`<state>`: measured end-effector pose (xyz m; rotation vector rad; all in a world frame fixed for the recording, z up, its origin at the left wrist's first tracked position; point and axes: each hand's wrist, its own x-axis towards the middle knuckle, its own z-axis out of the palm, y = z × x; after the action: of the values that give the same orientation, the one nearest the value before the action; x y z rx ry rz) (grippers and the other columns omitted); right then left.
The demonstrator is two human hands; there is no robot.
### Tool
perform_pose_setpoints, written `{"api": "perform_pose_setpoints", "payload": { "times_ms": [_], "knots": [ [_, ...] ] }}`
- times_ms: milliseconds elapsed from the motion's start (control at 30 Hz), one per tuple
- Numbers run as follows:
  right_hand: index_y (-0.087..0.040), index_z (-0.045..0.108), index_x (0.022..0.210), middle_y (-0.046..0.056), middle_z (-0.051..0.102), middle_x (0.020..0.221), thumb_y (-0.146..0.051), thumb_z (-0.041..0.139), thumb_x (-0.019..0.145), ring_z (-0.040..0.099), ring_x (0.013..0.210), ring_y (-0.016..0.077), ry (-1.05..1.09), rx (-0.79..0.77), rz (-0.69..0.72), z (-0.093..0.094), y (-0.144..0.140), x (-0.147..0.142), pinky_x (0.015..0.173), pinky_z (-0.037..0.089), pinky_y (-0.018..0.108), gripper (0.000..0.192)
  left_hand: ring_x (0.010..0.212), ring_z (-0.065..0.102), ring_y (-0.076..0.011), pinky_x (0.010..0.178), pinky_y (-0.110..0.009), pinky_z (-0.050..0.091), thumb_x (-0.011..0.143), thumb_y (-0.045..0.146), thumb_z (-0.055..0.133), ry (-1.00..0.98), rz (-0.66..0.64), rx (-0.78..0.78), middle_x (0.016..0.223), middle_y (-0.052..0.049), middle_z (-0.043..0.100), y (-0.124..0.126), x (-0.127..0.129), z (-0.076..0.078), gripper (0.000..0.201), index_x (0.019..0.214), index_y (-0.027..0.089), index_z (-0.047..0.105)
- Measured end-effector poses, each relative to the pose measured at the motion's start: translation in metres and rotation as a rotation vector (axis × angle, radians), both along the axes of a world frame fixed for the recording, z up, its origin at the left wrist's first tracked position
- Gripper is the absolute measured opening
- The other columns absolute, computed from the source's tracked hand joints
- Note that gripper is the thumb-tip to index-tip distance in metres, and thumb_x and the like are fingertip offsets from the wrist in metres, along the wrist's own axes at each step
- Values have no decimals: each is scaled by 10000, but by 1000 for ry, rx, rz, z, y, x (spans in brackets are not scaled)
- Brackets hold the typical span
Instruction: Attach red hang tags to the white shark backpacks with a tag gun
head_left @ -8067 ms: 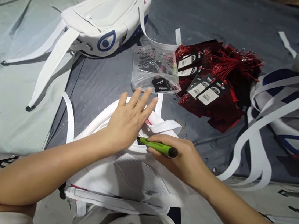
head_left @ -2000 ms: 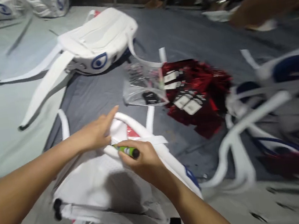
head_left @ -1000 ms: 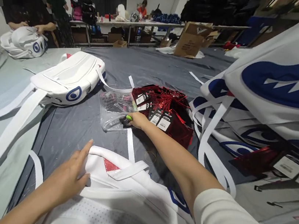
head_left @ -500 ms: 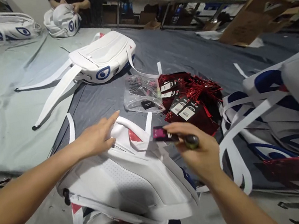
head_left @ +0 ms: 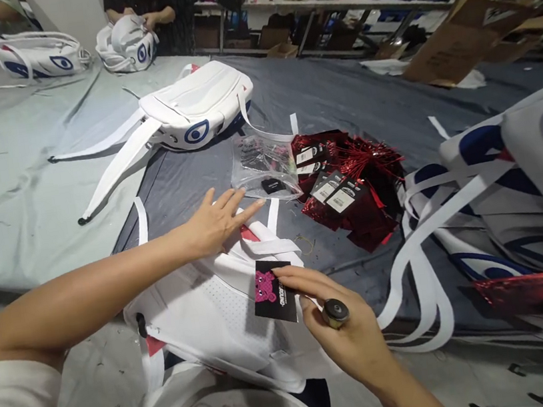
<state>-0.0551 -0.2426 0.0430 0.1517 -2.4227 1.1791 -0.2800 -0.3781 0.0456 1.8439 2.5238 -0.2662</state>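
Right hand (head_left: 351, 337): mine, low in view at about 5 o'clock. Fingers closed in a pinch on a black hang tag (head_left: 274, 291) with a pink bear print. A tool (head_left: 336, 312) is tucked in the same fist, only its round butt end showing. Half a second ago the tag was blurred and higher, out over the grey cloth; it has since come down and now sits flat-faced over the white backpack (head_left: 216, 312) in front of me.

Left hand (head_left: 216, 221): mine, fingers spread and flat, pressing the top of the white backpack near its red patch. It has opened out from the earlier, more gathered pose. It grips nothing.

Beyond the hands, at 12 o'clock: clear plastic bag (head_left: 264, 171) of small black tags, lying on the grey table cloth (head_left: 337, 96).

At 1 o'clock, just beside the bag: heap of red foil tags (head_left: 350, 186) with white barcode labels, between my hands and the far cloth.

At 11 o'clock: second white backpack (head_left: 197, 103) with a blue eye print, straps trailing toward 9 o'clock.

At 3 o'clock: pile of white-and-blue bags (head_left: 526, 181), white straps looping toward my right wrist.

Far edge, 11 o'clock: another person's hands (head_left: 145, 22) on a white bag (head_left: 125, 45).
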Motion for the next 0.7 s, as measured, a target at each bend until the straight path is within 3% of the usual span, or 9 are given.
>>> {"api": "perform_pose_setpoints", "payload": {
  "times_ms": [167, 300, 400, 533, 600, 700],
  "knots": [
    [-266, 681, 1185, 54, 703, 1222, -144, 525, 939, 654, 1172, 190, -77, -44, -38, -12, 4, 7, 983, 566, 334, 316, 1418, 350, -366, 1101, -543, 331, 652, 341, 867, 8, -65, 45, 1620, -209, 224, 5, -14, -20, 1273, 1601, 242, 23],
    [-245, 711, 1046, 71, 721, 1139, -224, 608, 938, 700, 1049, 198, -99, -102, -105, -27, 6, 4, 890, 602, 327, 151, 1415, 373, -309, 1080, -460, 367, 803, 268, 705, -14, 7, 124, 1594, -158, 319, -2, -7, -24, 1003, 1598, 221, 96],
    [-248, 712, 1013, 79, 697, 1101, -204, 625, 911, 693, 1021, 205, -40, -36, -269, -39, 5, -2, 866, 600, 337, 141, 1481, 282, -291, 1122, -454, 338, 840, 220, 648, -14, 114, 156, 1638, -137, 233, -7, 1, -24, 911, 1595, 209, 138],
    [-274, 619, 1293, 111, 624, 1262, -189, 597, 907, 679, 1058, 214, -21, 34, -420, -50, -1, -5, 866, 602, 341, 396, 1525, 171, -336, 1151, -489, 312, 812, 292, 731, -17, 223, 116, 1666, -167, 57, -8, 5, -23, 1009, 1601, 210, 108],
    [-277, 525, 1409, 116, 626, 1288, -188, 583, 919, 708, 977, 197, -32, 10, -406, -54, -3, -5, 817, 614, 313, 501, 1531, 129, -368, 1132, -501, 340, 796, 340, 762, -13, 301, 99, 1666, -175, 10, -7, 6, -21, 1061, 1604, 213, 86],
    [-267, 511, 1416, 67, 724, 1123, -193, 589, 931, 738, 868, 176, -51, -26, -303, -59, -2, -5, 786, 614, 267, 497, 1529, 130, -378, 1095, -481, 398, 797, 372, 770, -13, 367, 81, 1668, -165, 9, -5, 7, -20, 1065, 1604, 209, 93]
  ]
}}
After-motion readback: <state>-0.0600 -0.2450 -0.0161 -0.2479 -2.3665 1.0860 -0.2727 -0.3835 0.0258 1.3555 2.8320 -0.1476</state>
